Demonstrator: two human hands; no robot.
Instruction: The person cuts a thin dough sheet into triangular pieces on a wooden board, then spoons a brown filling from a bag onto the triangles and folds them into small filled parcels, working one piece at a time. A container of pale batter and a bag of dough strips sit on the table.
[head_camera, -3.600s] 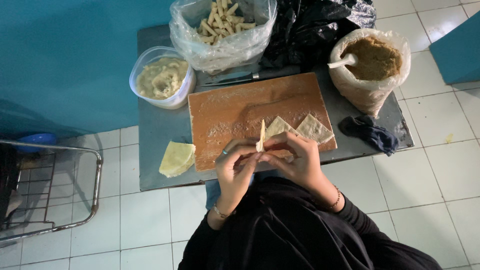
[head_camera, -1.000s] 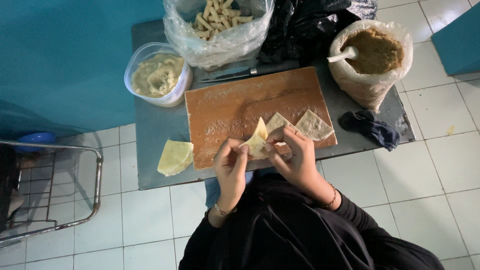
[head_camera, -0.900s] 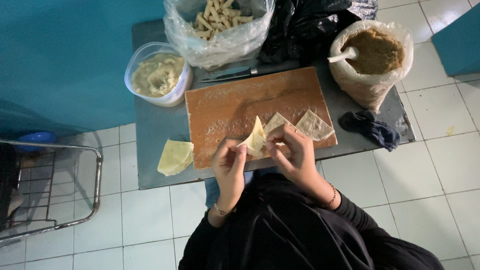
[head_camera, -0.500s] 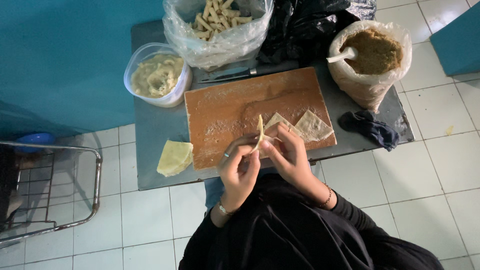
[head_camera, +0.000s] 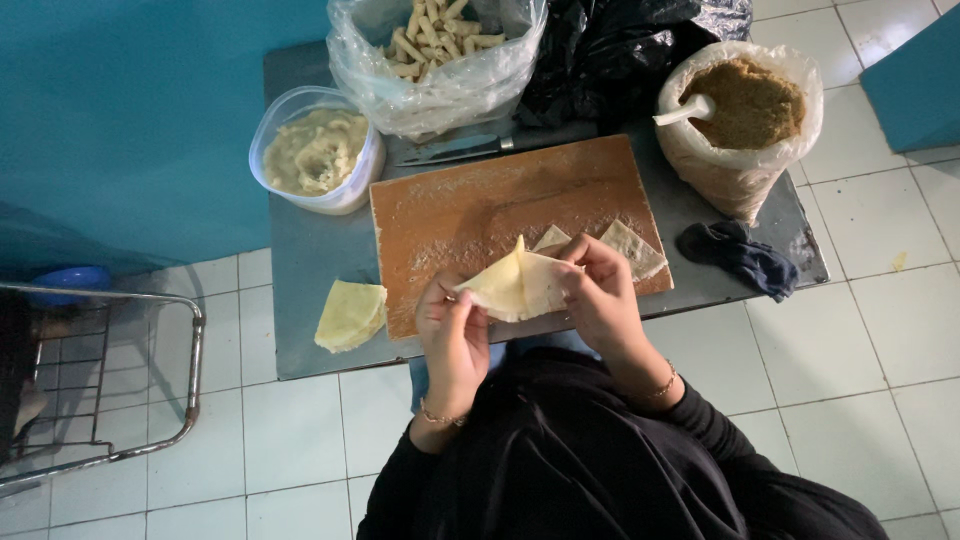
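Observation:
A pale dough wrapper (head_camera: 515, 283), folded into a pointed triangle, is pinched between both hands just above the near edge of a floured wooden board (head_camera: 480, 205). My left hand (head_camera: 452, 335) grips its left corner. My right hand (head_camera: 600, 295) holds its right side. Two folded triangle pieces (head_camera: 625, 245) lie on the board behind my right hand.
On the small grey table (head_camera: 300, 260): a stack of wrappers (head_camera: 350, 314), a tub of pale paste (head_camera: 316, 150), a clear bag of rolled pieces (head_camera: 440, 40), a knife (head_camera: 460, 148), a bag of brown filling with a spoon (head_camera: 745, 105), a dark cloth (head_camera: 740, 255). A metal rack (head_camera: 100, 380) stands left.
The wrapper was held edge-on half a second ago; it is now turned flatter, showing its triangular face. Both hands stay on it at the board's near edge.

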